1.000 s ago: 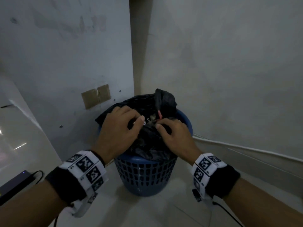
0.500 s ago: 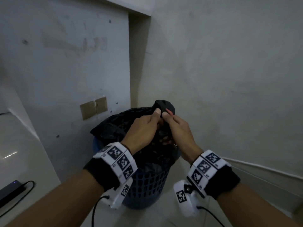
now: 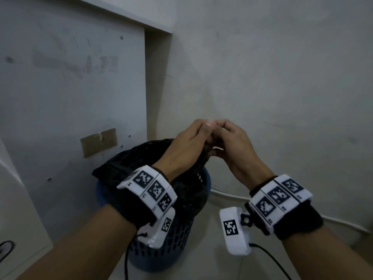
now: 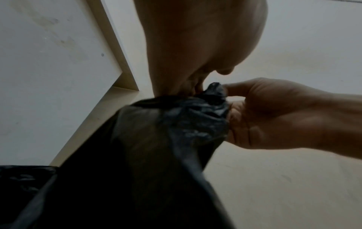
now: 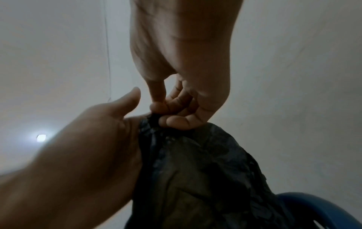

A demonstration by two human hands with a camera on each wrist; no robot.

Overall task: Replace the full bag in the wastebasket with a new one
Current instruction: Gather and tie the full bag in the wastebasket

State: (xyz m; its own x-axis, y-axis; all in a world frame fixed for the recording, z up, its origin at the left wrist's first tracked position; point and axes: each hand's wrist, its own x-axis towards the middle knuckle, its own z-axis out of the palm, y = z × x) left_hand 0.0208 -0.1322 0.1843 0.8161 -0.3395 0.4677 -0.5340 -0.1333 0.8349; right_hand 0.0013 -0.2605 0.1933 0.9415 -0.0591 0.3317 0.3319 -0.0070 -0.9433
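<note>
A blue mesh wastebasket point(image 3: 171, 239) stands on the floor in a wall corner, with a full black bag point(image 3: 121, 160) in it. The bag's mouth is gathered into a neck and drawn up above the rim. My left hand point(image 3: 198, 131) and right hand point(image 3: 223, 129) meet at that neck, knuckles together, and both grip it. In the left wrist view my left hand point(image 4: 188, 83) holds the crumpled bag top point(image 4: 213, 93) and the right hand point(image 4: 264, 113) wraps it from the right. In the right wrist view the right fingers point(image 5: 172, 111) pinch the bag point(image 5: 195, 170) while the left hand point(image 5: 94, 139) clasps beside them.
Grey walls close in behind and to the right of the basket. A brown tape patch point(image 3: 99, 141) is on the left panel. A white cable point(image 3: 232, 196) runs along the floor by the right wall. The basket's blue rim point(image 5: 313, 206) shows below the bag.
Both hands have risen from the basket's rim and come together, drawing the bag's gathered top upward into a neck above the basket.
</note>
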